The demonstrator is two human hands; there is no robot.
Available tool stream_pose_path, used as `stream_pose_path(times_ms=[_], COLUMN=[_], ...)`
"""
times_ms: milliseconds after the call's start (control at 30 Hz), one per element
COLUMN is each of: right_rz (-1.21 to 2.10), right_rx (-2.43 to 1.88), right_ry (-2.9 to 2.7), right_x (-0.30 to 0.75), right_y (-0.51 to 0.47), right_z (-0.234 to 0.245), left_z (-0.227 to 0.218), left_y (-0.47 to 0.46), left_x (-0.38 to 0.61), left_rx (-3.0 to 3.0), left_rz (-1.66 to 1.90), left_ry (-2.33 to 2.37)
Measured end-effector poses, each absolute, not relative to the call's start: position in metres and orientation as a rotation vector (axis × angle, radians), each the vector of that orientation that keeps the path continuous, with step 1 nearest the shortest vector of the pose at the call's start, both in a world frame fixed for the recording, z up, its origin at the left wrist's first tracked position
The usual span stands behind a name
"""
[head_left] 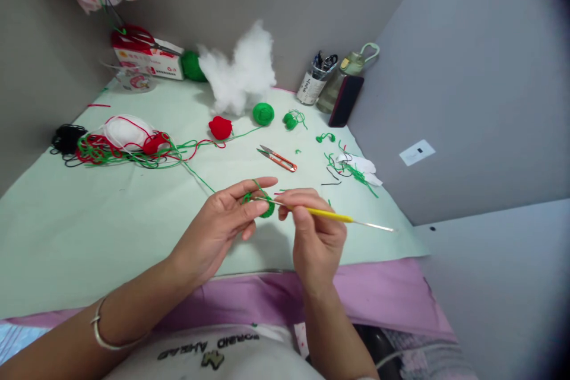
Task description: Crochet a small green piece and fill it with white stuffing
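Note:
Between thumb and fingers, my left hand (229, 211) pinches a small piece of green crochet (268, 209). Green yarn loops over its raised index finger and trails back to the tangle on the left. My right hand (317, 222) grips a crochet hook (329, 214) with a yellow handle and metal ends, held like a pencil. The hook's left tip meets the green piece by my left thumb; whether it has a loop on it I cannot tell. Behind my hands lie orange thread snips (282, 160), a red crocheted piece (220, 127) and a green yarn ball (263, 113).
White stuffing (243, 71) sits at the back beside a tissue box (160, 62) with red scissors (138, 38). Tangled yarn (120, 145) spreads at left. A pen cup (310, 86), bottle (333, 89) and phone (347, 101) stand back right, yarn scraps (356, 172) nearer.

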State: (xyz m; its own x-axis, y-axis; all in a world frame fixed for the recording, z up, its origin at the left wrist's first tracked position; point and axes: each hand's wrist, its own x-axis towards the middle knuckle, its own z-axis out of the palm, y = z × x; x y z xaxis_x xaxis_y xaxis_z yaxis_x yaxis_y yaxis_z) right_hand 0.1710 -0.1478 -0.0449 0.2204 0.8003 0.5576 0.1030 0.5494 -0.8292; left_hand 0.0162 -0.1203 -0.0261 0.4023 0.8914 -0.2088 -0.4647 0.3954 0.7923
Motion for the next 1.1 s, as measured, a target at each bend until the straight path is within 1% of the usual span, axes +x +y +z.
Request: stream_pose_path(times_ms=[133,300,467,567,667,733,767,800,833,933,1000,1100], right_rz=[0.629,0.911,0.853,0.625,0.191,-0.118,-0.224,-0.256,-0.209,0.212,0.415,0.470], right_rx=[-0.930,-0.866,-0.872,-0.966,-0.986,-0.974,-0.985,-1.002,-1.010,-0.982,-0.926,-0.926], right_ry=[-1.248,-1.043,-1.135,-1.327,-1.643,-1.751,-1.754,-1.741,-1.709,-1.480,-1.338,-1.372], right_x=[0.169,0.173,0.176,0.176,0.172,0.170,0.169,0.168,0.168,0.170,0.171,0.171], right_y=[-0.149,-0.145,-0.148,-0.153,-0.154,-0.151,-0.150,-0.149,-0.148,-0.147,-0.147,-0.147], right_z=[-0.048,-0.050,-0.045,-0.045,-0.053,-0.061,-0.064,-0.066,-0.066,-0.058,-0.051,-0.047], left_z=[-0.030,-0.032,-0.030,-0.032,-0.035,-0.036,-0.036,-0.036,-0.036,-0.034,-0.032,-0.029], left_y=[-0.124,-0.122,-0.121,-0.124,-0.127,-0.127,-0.126,-0.125,-0.123,-0.118,-0.117,-0.119], left_x=[0.017,0.013,0.010,0.010,0.013,0.016,0.016,0.017,0.016,0.014,0.012,0.013], left_rx=[0.853,0.885,0.884,0.936,0.972,0.898,0.832,0.757,0.687,0.602,0.647,0.739], left_rz=[0.942,0.935,0.942,0.980,1.049,1.053,1.021,0.977,0.936,0.899,0.911,0.898], left_ry=[0.764,0.805,0.834,0.882,0.935,0.901,0.860,0.816,0.777,0.717,0.703,0.707])
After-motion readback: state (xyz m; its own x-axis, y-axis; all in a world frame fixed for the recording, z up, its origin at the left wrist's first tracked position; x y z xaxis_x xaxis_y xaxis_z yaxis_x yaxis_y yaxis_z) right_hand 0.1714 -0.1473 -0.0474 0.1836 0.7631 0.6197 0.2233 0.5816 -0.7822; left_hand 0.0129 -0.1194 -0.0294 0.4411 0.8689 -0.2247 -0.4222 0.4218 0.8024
